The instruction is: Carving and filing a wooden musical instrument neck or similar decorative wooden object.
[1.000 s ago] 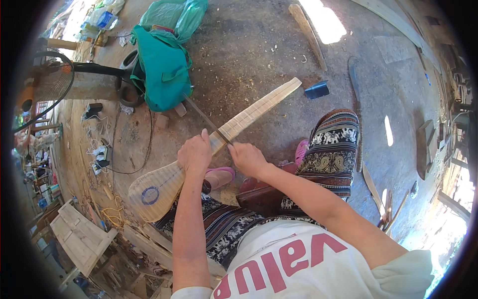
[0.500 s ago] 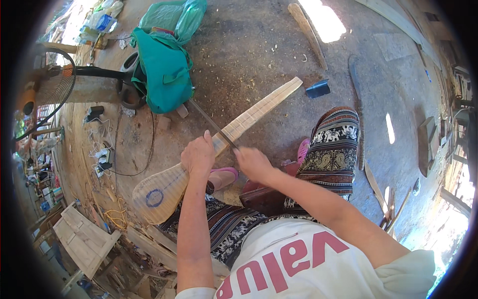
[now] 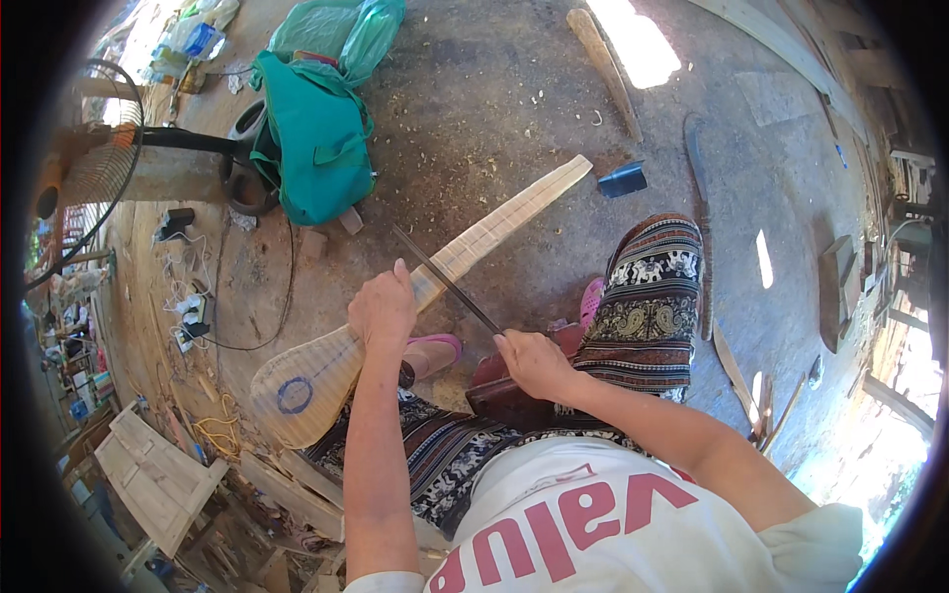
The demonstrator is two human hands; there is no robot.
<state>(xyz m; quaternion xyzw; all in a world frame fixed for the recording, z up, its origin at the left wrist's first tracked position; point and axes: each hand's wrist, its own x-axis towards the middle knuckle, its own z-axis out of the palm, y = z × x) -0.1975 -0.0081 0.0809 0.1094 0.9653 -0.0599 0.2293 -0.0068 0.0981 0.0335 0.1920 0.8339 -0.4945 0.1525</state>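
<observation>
A pale wooden piece [image 3: 519,208], shaped like a lute with a long tapering neck and a wide rounded end with a blue circle drawn on it, lies diagonally over my lap area. My left hand [image 3: 384,306] is closed on it near the neck's base. A long dark metal file or rasp [image 3: 457,292] crosses the neck just beyond that hand. My right hand [image 3: 534,364] grips the tool's near end, off to the lower right of the wood. My patterned trouser leg [image 3: 638,316] is to the right, with pink slippers below.
A teal bag [image 3: 316,138] and plastic bag lie upper left beside a black standing fan [image 3: 178,141]. Power strips and cables [image 3: 198,311] are at left, wooden panels [image 3: 148,474] lower left. A blue metal piece [image 3: 623,178], loose sticks [image 3: 608,74] and a long blade-like strip [image 3: 697,168] lie on the floor.
My right hand has moved down and to the right, drawing the tool across the neck, so its far end now sits farther from the teal bag. My left hand stays on the wood.
</observation>
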